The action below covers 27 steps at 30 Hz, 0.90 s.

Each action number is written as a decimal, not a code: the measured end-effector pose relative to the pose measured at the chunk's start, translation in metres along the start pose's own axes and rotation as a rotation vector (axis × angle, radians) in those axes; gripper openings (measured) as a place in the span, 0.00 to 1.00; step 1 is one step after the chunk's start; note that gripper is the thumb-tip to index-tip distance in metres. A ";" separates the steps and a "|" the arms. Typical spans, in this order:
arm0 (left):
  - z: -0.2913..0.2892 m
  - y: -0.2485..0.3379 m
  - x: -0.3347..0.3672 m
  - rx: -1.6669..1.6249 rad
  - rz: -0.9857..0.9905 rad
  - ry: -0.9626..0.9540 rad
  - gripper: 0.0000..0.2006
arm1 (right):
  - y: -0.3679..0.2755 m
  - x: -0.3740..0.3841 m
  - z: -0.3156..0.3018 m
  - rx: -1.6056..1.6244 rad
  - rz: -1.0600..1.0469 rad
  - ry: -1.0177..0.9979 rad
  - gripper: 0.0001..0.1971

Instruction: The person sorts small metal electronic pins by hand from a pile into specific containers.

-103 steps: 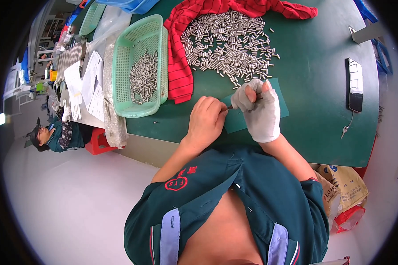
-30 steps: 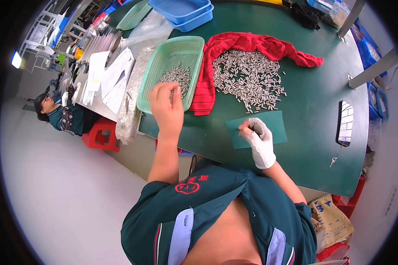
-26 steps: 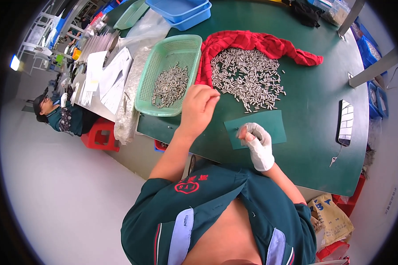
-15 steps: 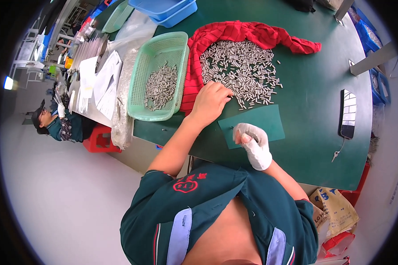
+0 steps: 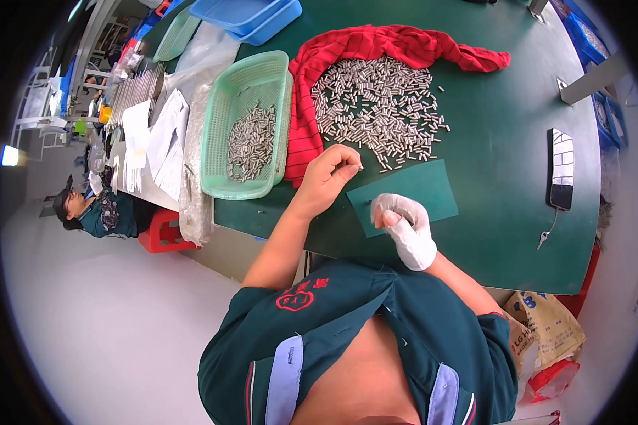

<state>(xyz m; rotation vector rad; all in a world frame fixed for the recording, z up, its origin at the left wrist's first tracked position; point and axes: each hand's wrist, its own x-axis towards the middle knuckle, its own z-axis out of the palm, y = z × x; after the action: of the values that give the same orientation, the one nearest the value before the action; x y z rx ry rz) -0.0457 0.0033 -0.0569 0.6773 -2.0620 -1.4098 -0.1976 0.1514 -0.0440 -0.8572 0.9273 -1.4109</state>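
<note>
Many small silvery metal pins [image 5: 379, 106] lie spread in a heap on the green table. My left hand [image 5: 327, 180] is bare and hovers at the near edge of the heap. Its thumb and forefinger are pinched on a small metal pin [image 5: 361, 168], only the tip of which shows. My right hand [image 5: 407, 228], in a white glove with bare fingertips, is curled closed over a flat green sheet [image 5: 432, 188]. Whatever its fingers hold, if anything, is hidden.
A red striped cloth [image 5: 301, 92] curves round the heap. Left of it stands a light green basket [image 5: 282, 127] with more pins. Blue bins [image 5: 269, 28] sit at the far left. A phone [image 5: 561, 170] with a key lies right. Another person [image 5: 96, 209] sits at the left.
My left hand has drawn back from the heap toward me, with a pin pinched at its fingertips. My right hand has stayed curled over the green sheet. The view has shifted slightly.
</note>
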 end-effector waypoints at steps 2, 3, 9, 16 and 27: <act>0.000 -0.001 -0.008 -0.165 -0.029 -0.011 0.02 | 0.001 -0.001 0.001 -0.002 -0.005 -0.010 0.17; -0.001 -0.002 -0.010 -0.241 -0.038 -0.024 0.02 | 0.002 -0.001 0.002 -0.010 -0.010 0.002 0.17; -0.001 0.005 -0.024 -0.329 -0.084 -0.019 0.02 | 0.005 -0.001 0.005 0.020 -0.016 0.075 0.19; -0.004 0.038 -0.028 0.663 0.102 -0.124 0.04 | 0.001 0.008 0.001 0.162 -0.068 0.204 0.20; 0.027 0.027 -0.027 0.761 0.114 -0.194 0.08 | -0.001 0.020 0.000 0.140 -0.133 0.197 0.26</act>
<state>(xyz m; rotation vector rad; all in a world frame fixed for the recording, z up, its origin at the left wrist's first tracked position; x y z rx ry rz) -0.0473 0.0486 -0.0434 0.7069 -2.7565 -0.6087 -0.1986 0.1318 -0.0438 -0.6944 0.9200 -1.6773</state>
